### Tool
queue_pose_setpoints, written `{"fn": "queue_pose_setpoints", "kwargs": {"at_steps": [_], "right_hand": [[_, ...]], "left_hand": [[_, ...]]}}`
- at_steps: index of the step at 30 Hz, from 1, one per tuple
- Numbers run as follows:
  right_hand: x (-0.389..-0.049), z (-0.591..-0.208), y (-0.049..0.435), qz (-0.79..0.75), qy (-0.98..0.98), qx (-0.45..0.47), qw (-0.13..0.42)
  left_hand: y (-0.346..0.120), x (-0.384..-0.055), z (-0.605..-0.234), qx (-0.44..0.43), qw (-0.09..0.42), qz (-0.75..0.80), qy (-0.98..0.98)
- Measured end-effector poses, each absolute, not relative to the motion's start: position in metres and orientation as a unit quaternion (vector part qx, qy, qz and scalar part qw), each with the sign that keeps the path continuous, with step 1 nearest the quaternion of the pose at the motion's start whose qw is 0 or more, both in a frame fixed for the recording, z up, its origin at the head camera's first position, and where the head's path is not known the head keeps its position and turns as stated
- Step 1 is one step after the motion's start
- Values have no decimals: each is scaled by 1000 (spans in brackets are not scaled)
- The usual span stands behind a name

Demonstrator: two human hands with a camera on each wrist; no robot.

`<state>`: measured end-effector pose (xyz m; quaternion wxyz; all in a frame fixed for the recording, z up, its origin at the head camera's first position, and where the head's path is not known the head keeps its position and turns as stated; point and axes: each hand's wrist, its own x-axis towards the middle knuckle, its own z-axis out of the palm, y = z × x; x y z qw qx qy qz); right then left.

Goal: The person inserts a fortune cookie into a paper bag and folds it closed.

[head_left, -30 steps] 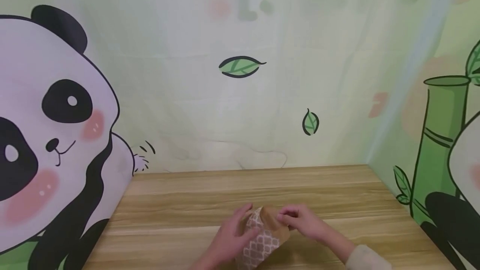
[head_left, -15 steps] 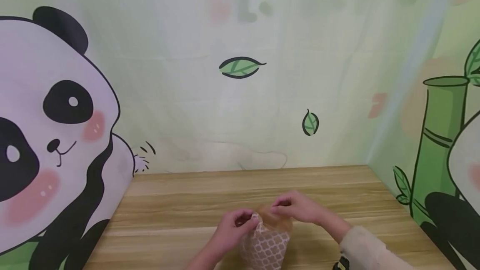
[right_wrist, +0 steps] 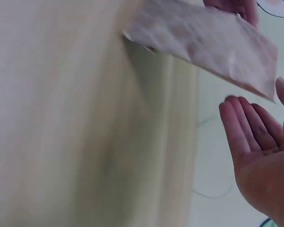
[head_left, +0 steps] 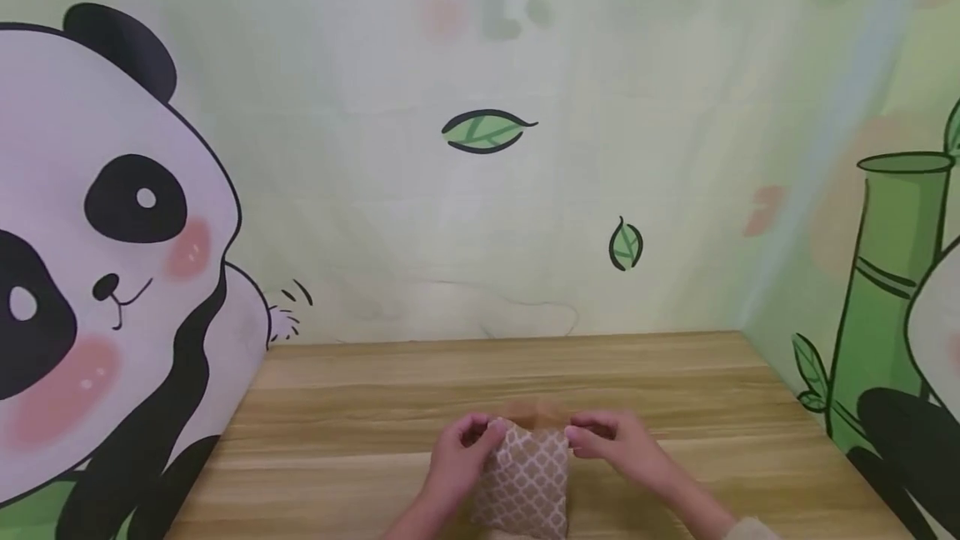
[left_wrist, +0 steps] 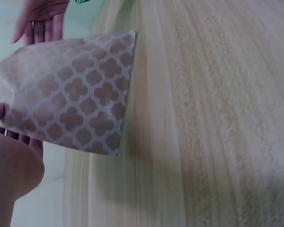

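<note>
A tan paper bag (head_left: 525, 477) with a white lattice pattern is held upright above the table, its plain brown top flap (head_left: 538, 413) blurred. My left hand (head_left: 459, 455) pinches its upper left corner; in the left wrist view the thumb lies over the front, with fingers behind the bag (left_wrist: 80, 94). At the upper right corner is my right hand (head_left: 622, 444). Its thumb is at the bag's corner in the right wrist view, while the other fingers (right_wrist: 248, 123) extend fairly straight, apart from the paper. The bag's inside is hidden.
Beneath the hands lies a wood-grain table (head_left: 337, 407). Behind it hangs a pale green backdrop (head_left: 360, 190) with printed leaves. A printed panda (head_left: 150, 298) is at the left, and printed bamboo (head_left: 892, 290) at the right.
My left hand has gone from lying along the bag's side to pinching its upper corner. The right hand has moved off the flap to the right corner. The bag has turned more upright.
</note>
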<state>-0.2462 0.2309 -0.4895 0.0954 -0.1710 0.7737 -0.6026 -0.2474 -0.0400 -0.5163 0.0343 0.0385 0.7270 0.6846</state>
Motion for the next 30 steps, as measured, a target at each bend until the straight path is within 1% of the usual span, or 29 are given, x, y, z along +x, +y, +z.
{"fn": "queue_pose_setpoints", "kwargs": {"at_steps": [5,8,11,14,19,23,27,30], "right_hand": [[-237,-507,222,-622,763,-165,54],[-235,-512,215,-621,769,-149,25],[-233,-515,213,-623,771,-134,10],[-231,-516,213,-635,764,-115,5],[-233,-519,213,-661,747,-74,11],[-234,-522,213,-672,738,-60,17],[-236,-524,215,-670,740,-54,21],[-236,-524,216,-667,743,-57,19]], "left_hand": [[-35,-248,-518,16,11,695,719],[-32,-247,-519,13,1,695,719],[-29,-247,-519,15,-9,691,722],[-29,-247,-519,15,-14,683,731],[-33,-249,-519,16,-14,664,747],[-34,-252,-524,14,-13,661,750],[-35,-253,-528,14,-4,666,746],[-34,-253,-529,26,13,679,733]]}}
